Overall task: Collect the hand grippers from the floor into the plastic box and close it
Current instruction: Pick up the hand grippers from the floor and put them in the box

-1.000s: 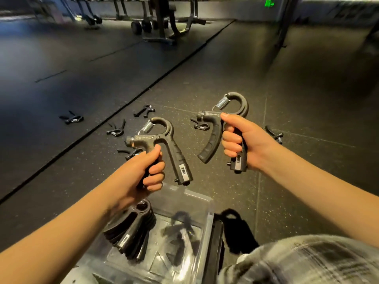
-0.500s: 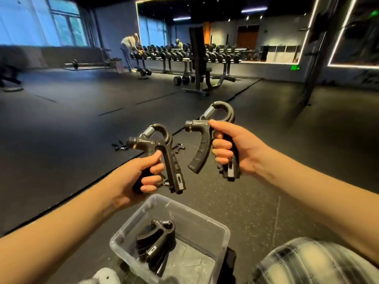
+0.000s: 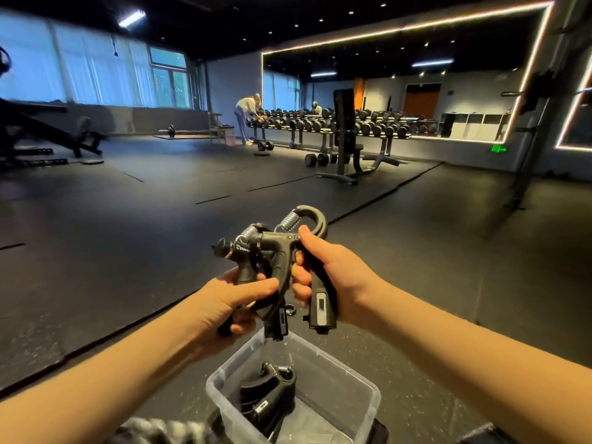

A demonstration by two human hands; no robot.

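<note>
My left hand (image 3: 235, 299) holds one black hand gripper (image 3: 246, 251) by its handles. My right hand (image 3: 333, 280) holds a second black hand gripper (image 3: 309, 219) with a steel spring at its top. The two grippers overlap and touch in front of me, above the clear plastic box (image 3: 362, 398). The box stands open on the floor and holds a stack of black hand grippers (image 3: 267, 402) against its left side. A small part of another gripper (image 3: 291, 309) shows on the floor between my hands.
Dark rubber gym floor (image 3: 416, 251) all around. A weight bench (image 3: 346, 149) and a long dumbbell rack (image 3: 368, 123) stand far ahead by a mirror wall. A person (image 3: 246, 116) bends at the rack. Plaid cloth (image 3: 160, 427) lies by the box.
My hands have come together, so the two grippers, held apart before, now overlap. My view has tilted up from the floor to the room.
</note>
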